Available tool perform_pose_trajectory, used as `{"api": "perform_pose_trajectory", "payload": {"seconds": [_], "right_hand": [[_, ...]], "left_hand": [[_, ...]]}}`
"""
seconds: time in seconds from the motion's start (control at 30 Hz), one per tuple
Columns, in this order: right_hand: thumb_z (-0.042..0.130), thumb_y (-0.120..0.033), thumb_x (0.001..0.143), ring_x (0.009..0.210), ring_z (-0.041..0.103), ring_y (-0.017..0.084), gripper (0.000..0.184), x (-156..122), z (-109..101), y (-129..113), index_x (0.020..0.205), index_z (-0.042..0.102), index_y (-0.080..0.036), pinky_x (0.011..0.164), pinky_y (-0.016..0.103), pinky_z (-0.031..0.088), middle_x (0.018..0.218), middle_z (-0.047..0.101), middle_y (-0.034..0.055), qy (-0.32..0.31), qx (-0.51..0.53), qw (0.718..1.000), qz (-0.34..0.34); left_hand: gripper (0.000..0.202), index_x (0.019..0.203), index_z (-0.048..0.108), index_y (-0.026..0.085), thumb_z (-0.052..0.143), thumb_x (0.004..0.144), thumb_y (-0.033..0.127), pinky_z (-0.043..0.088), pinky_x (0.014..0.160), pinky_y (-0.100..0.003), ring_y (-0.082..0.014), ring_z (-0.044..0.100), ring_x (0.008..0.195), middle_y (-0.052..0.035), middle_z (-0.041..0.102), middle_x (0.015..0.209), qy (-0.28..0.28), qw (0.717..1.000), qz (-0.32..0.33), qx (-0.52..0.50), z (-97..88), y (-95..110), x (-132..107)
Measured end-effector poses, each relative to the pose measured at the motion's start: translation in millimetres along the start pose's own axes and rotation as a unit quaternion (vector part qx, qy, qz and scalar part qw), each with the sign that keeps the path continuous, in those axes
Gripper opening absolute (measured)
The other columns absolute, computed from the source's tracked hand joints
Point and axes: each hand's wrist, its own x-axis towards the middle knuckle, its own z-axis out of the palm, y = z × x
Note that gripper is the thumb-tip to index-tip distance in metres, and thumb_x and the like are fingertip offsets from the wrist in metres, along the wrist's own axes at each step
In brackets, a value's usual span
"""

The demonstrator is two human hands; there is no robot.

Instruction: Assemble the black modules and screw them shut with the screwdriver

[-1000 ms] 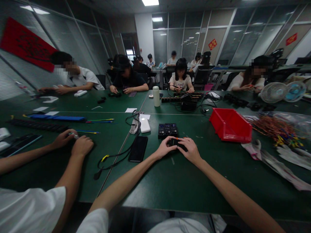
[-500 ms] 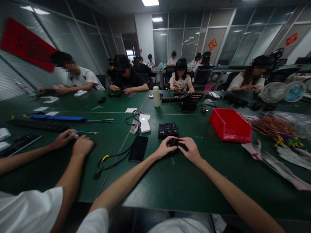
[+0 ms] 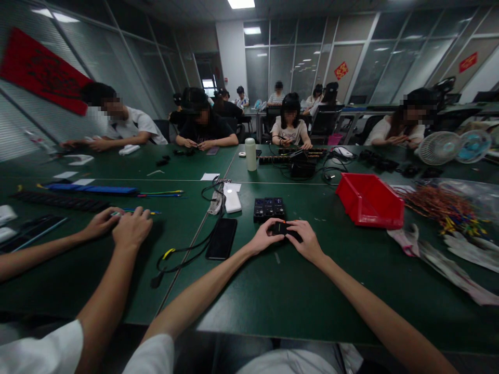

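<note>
My left hand [image 3: 265, 237] and my right hand [image 3: 306, 240] meet over the green table. Between their fingertips is a small black block [image 3: 279, 228] with a bit of orange at its upper edge. Left thumb and fingers close on its left side; the right fingers grip its right side and partly cover it. A dark piece also shows under the right hand, and I cannot tell whether it belongs to the block. Just beyond my fingers stands a set of similar black blocks [image 3: 269, 209], side by side.
A black phone [image 3: 221, 239], a looped cable [image 3: 183, 252] and a white device [image 3: 233, 198] lie left. A pale green bottle [image 3: 250, 155] stands beyond. Right are a red bin [image 3: 370, 202], gloves [image 3: 440, 259] and copper wires [image 3: 440, 205]. A neighbour's hands [image 3: 132, 228] work at left.
My own hands and the black block stay in place. At left, the neighbour's right hand has lifted slightly and its fingers have shifted.
</note>
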Motion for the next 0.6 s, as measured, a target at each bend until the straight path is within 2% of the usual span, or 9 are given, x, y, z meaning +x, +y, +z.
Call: {"api": "perform_pose_trajectory", "payload": {"seconds": [0.6], "right_hand": [[0.056, -0.025, 0.082, 0.106, 0.053, 0.026, 0.023, 2.2, -2.0, -2.3, 0.105, 0.058, -0.022, 0.091, 0.049, 0.042, 0.113, 0.06, 0.0089, -0.004, 0.003, 1.0, 0.007]], "left_hand": [[0.051, 0.114, 0.052, 0.019, 0.071, 0.067, 0.03, 0.044, 0.087, -0.032, -0.0192, 0.054, 0.102, -0.0071, 0.056, 0.111, 0.009, 1.0, 0.004, -0.004, 1.9, -1.2, 0.8]]}}
